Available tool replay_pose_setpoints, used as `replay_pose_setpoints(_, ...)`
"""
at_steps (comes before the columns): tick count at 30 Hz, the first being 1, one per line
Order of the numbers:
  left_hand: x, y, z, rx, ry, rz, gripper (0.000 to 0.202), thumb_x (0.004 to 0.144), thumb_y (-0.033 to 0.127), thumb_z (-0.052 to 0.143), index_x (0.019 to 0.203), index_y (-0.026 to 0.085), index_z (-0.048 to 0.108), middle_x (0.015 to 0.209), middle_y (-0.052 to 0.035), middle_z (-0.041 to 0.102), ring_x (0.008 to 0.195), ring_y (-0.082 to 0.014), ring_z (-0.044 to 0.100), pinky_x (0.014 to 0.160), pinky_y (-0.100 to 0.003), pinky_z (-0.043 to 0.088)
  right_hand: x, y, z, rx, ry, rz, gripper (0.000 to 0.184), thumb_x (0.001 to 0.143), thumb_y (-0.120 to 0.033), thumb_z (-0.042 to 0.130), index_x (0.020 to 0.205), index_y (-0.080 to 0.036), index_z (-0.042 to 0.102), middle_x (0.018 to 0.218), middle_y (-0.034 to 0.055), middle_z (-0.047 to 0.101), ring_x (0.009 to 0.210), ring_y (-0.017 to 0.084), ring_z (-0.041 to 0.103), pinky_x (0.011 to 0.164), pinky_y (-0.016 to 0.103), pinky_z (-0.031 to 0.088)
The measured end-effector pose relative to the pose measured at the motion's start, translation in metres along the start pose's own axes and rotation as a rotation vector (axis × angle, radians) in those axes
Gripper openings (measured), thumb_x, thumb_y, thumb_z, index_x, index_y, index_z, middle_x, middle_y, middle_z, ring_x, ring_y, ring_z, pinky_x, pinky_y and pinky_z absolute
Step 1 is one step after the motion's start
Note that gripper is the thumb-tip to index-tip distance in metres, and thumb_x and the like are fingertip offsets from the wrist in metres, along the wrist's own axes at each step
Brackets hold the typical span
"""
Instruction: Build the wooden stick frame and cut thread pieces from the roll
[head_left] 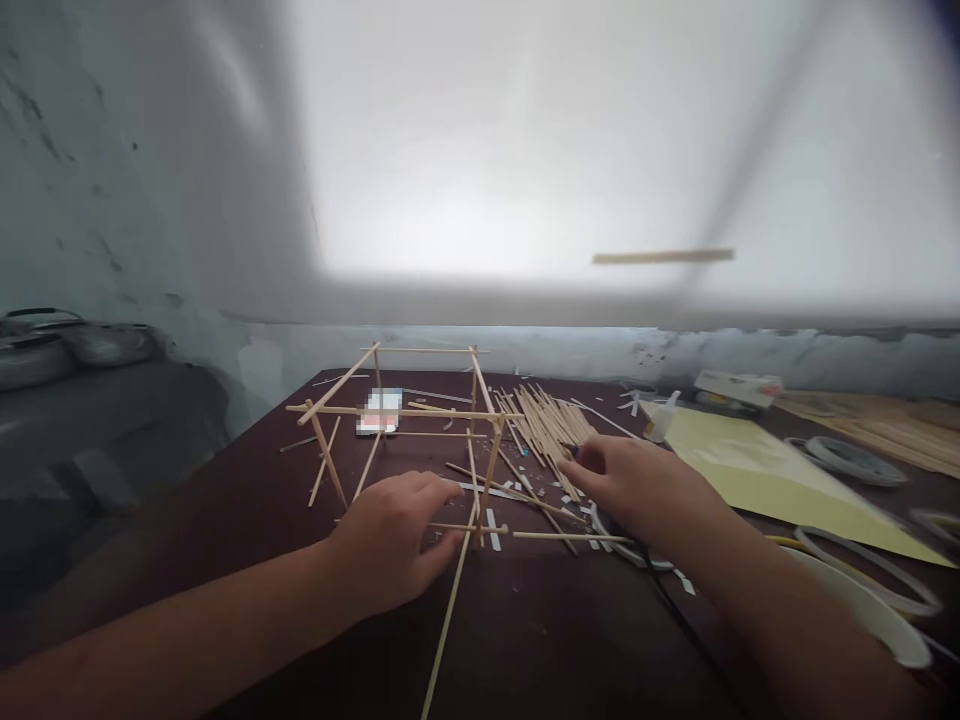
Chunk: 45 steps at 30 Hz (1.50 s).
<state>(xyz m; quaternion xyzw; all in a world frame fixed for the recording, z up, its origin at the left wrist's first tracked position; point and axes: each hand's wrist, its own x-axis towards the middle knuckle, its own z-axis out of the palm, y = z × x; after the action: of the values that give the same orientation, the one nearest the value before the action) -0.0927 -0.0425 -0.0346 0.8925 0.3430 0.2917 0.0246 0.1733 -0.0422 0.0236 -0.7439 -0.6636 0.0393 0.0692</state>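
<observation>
From the head view, I see the frame (442,413) of thin wooden sticks standing on the dark tabletop (247,500), left of the pile (544,425) of loose sticks. I judge it very light and stiff along each stick but fragile at the corners, where a knock or a twist could pop a joint; the wood looks dry, so slipping seems a small worry. The best hold would be low, close to a corner, with a soft touch and no squeezing across the open sides. The left hand (397,530) is at the near lower edge, half curled, its thumb well apart from the fingertips, with a lower stick (450,526) running into the gap; whether it presses on the wood I cannot tell. The right hand (630,485), just beside the pile, is curled closed around a dark tool (575,451), of which only a bit shows past the fingers. A black cord (679,605) trails below that hand, and yellow paper (720,465) lies beyond it.
</observation>
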Motion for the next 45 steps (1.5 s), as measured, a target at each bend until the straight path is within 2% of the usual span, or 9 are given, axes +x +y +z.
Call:
replay_pose_setpoints(3, -0.009, -0.006, 0.006, 0.061, 0.022, 0.080, 0.036, 0.084, 0.021, 0.058, 0.118, 0.014, 0.057, 0.108, -0.0117, 0.070, 0.097, -0.0289, 0.066, 0.082, -0.048, 0.056, -0.020, 0.019, 0.006, -0.129, 0.016, 0.214, 0.043, 0.088, -0.054, 0.044, 0.079, -0.018, 0.064, 0.085, 0.0156, 0.069, 0.084, 0.034, 0.064, 0.064, 0.039, 0.040)
replay_pose_setpoints(6, -0.019, -0.009, 0.007, 0.112, 0.044, 0.182, 0.038, 0.084, 0.017, 0.056, 0.122, 0.014, 0.054, 0.111, -0.0121, 0.069, 0.099, -0.0285, 0.065, 0.084, -0.047, 0.055, -0.030, 0.029, 0.019, -0.198, -0.038, 0.321, 0.044, 0.091, -0.055, 0.044, 0.084, -0.017, 0.065, 0.087, 0.0135, 0.068, 0.084, 0.029, 0.065, 0.069, 0.040, 0.045)
replay_pose_setpoints(10, -0.023, -0.008, 0.007, 0.099, 0.038, 0.179, 0.038, 0.084, 0.017, 0.056, 0.122, 0.013, 0.053, 0.112, -0.0127, 0.068, 0.101, -0.0285, 0.064, 0.085, -0.046, 0.055, -0.025, 0.030, 0.034, -0.229, -0.081, 0.375, 0.044, 0.095, -0.056, 0.044, 0.097, -0.016, 0.064, 0.095, 0.0066, 0.067, 0.086, 0.019, 0.064, 0.081, 0.040, 0.050)
replay_pose_setpoints(21, -0.023, -0.006, 0.005, 0.027, -0.016, 0.126, 0.034, 0.082, 0.019, 0.057, 0.116, 0.015, 0.057, 0.112, -0.0121, 0.068, 0.101, -0.0285, 0.064, 0.085, -0.046, 0.055, -0.008, 0.035, 0.040, -0.011, -0.071, 0.483, 0.036, 0.094, -0.049, 0.052, 0.106, -0.016, 0.062, 0.105, 0.0070, 0.065, 0.090, 0.020, 0.064, 0.082, 0.041, 0.052)
replay_pose_setpoints(25, -0.025, -0.006, 0.006, 0.013, -0.028, 0.135, 0.034, 0.082, 0.018, 0.056, 0.116, 0.016, 0.057, 0.112, -0.0117, 0.067, 0.102, -0.0285, 0.064, 0.087, -0.047, 0.054, -0.003, 0.046, 0.045, 0.180, -0.041, 0.462, 0.030, 0.093, -0.042, 0.057, 0.106, -0.016, 0.063, 0.105, 0.0059, 0.065, 0.092, 0.020, 0.064, 0.082, 0.041, 0.052)
replay_pose_setpoints(29, -0.025, -0.006, 0.006, 0.006, -0.036, 0.135, 0.034, 0.082, 0.018, 0.056, 0.116, 0.016, 0.058, 0.112, -0.0117, 0.067, 0.102, -0.0290, 0.063, 0.087, -0.048, 0.054, 0.001, 0.053, 0.054, 0.439, 0.081, 0.511, 0.027, 0.092, -0.034, 0.060, 0.111, -0.016, 0.061, 0.111, 0.0067, 0.063, 0.096, 0.021, 0.063, 0.082, 0.041, 0.054)
replay_pose_setpoints(37, -0.026, -0.004, 0.003, -0.038, 0.057, 0.222, 0.036, 0.081, 0.014, 0.058, 0.117, 0.018, 0.056, 0.109, -0.0085, 0.068, 0.099, -0.0247, 0.063, 0.087, -0.043, 0.052, -0.014, 0.048, 0.051, 1.235, 0.388, 0.504, 0.023, 0.094, -0.030, 0.058, 0.111, -0.015, 0.058, 0.099, 0.0038, 0.063, 0.076, 0.014, 0.063, 0.063, 0.029, 0.055)
replay_pose_setpoints(41, -0.021, -0.005, -0.008, -0.004, 0.218, 0.406, 0.031, 0.081, 0.008, 0.059, 0.111, 0.017, 0.058, 0.096, -0.0061, 0.070, 0.085, -0.0193, 0.064, 0.079, -0.035, 0.052, -0.021, 0.043, 0.035, 1.599, 0.302, 0.395, 0.008, 0.091, -0.018, 0.056, 0.097, -0.015, 0.061, 0.087, 0.0007, 0.063, 0.068, 0.011, 0.061, 0.063, 0.026, 0.055)
replay_pose_setpoints(45, 0.000, 0.001, -0.037, 0.161, 0.443, 0.518, 0.033, 0.077, 0.004, 0.064, 0.108, 0.015, 0.061, 0.089, -0.0057, 0.070, 0.077, -0.0173, 0.061, 0.073, -0.032, 0.050, -0.019, 0.033, 0.022, 1.791, 0.124, 0.286, 0.012, 0.076, -0.019, 0.064, 0.088, -0.019, 0.064, 0.082, 0.0018, 0.063, 0.068, 0.012, 0.061, 0.063, 0.022, 0.058)
